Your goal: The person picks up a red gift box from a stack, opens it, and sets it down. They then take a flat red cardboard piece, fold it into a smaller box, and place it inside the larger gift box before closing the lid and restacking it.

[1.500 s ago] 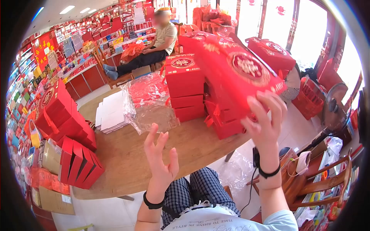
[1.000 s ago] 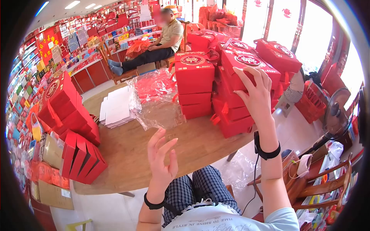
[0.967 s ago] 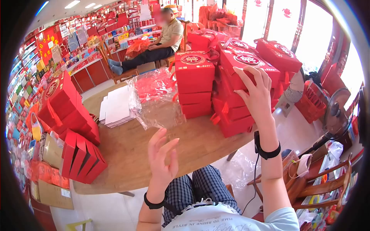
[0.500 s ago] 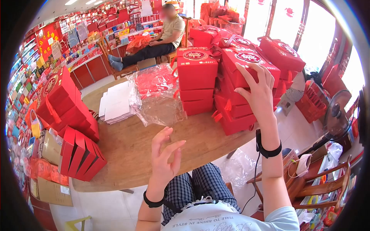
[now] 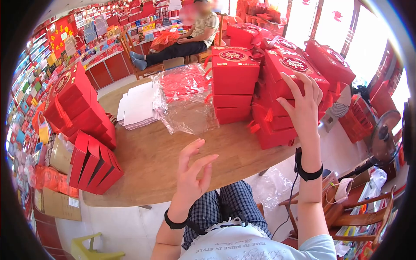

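My right hand (image 5: 305, 102) is raised in front of a red gift box (image 5: 284, 84) at the top of a stack on the table's right. Its fingers are spread and curved, overlapping the box's front corner in this view. Over the table's near edge, my left hand (image 5: 195, 173) hovers with fingers apart and nothing in them. Beside the first stack stands another pile of red gift boxes (image 5: 234, 78) with round printed emblems on their lids. Clear plastic wrapping with red pieces (image 5: 184, 86) lies left of that pile, next to a stack of white cards or folded sheets (image 5: 138, 106).
More red boxes (image 5: 71, 97) are stacked at the left end of the wooden table (image 5: 173, 160), with several thin ones (image 5: 95, 167) leaning in front. A person (image 5: 203, 30) sits beyond the table. Wooden chair (image 5: 359, 214) and fan (image 5: 383, 134) stand right.
My view has turned slightly, so the table and boxes sit further right in it. Both hands keep nearly the same pose and have shifted right in the picture too.
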The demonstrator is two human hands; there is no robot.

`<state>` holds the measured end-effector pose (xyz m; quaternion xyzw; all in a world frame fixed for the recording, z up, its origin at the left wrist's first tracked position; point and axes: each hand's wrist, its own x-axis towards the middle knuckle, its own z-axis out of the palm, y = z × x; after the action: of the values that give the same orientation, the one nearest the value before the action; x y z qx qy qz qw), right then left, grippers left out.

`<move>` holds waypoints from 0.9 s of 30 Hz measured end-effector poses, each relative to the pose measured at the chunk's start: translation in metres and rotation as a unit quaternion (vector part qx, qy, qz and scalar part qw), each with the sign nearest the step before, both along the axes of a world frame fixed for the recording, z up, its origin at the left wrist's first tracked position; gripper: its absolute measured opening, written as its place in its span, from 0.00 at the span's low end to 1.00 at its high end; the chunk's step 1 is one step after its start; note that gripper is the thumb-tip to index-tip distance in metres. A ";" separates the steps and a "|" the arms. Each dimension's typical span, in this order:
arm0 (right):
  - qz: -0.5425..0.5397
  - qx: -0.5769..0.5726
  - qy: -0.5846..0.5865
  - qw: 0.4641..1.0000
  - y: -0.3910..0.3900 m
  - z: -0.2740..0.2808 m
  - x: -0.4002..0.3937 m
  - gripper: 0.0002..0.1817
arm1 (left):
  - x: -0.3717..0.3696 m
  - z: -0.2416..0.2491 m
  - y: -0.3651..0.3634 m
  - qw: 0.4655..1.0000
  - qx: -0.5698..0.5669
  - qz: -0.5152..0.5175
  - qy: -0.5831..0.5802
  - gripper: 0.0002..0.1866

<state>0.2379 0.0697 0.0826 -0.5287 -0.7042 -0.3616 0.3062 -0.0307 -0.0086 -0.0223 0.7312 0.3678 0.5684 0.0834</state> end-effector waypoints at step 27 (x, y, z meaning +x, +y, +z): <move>-0.010 0.011 0.007 1.000 0.000 -0.004 -0.003 0.35 | -0.015 -0.012 -0.006 0.999 -0.020 0.030 -0.016 0.16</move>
<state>0.2345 0.0701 0.0786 -0.5347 -0.6926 -0.3689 0.3135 -0.0462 -0.0148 -0.0347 0.7087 0.3996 0.5749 0.0865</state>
